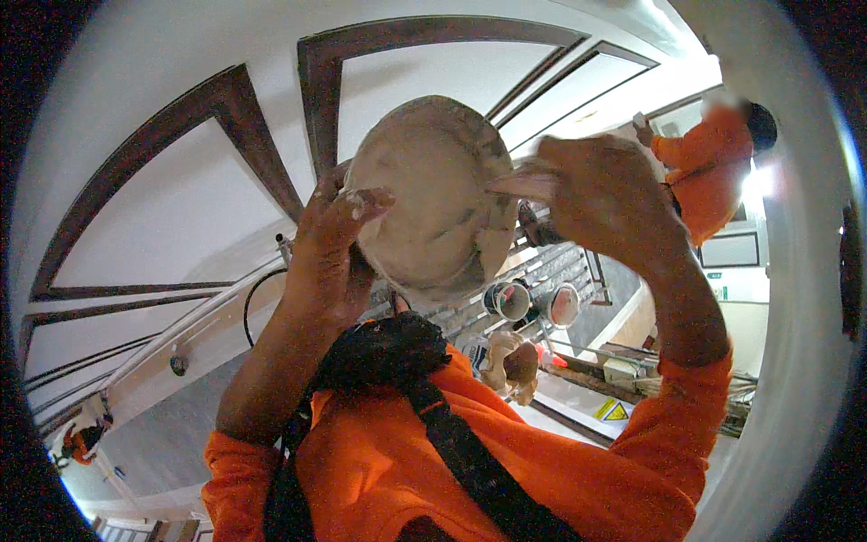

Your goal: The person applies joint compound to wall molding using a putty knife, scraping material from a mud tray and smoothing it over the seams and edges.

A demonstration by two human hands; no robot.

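Note:
Raised in front of me is a round bowl (495, 248) coated with pale beige paste (420, 181). My left hand (339, 226) grips its left side, the thumb over the rim and smeared with paste. At the right side of the bowl, my right hand (610, 194) is closed around a flat, paste-coated tool (526, 184), perhaps a putty knife. Its tip meets the bowl's right edge. My fingers hide most of the handle, and the hand is slightly blurred.
Below stand two buckets (513, 301) on a slatted surface, beside a brownish bag (513, 366). Dark-framed white panels (316, 99) line the wall ahead. A person in orange (709, 176) works at the right; another (83, 443) is far lower left. A yellow warning sign (614, 411) lies lower right.

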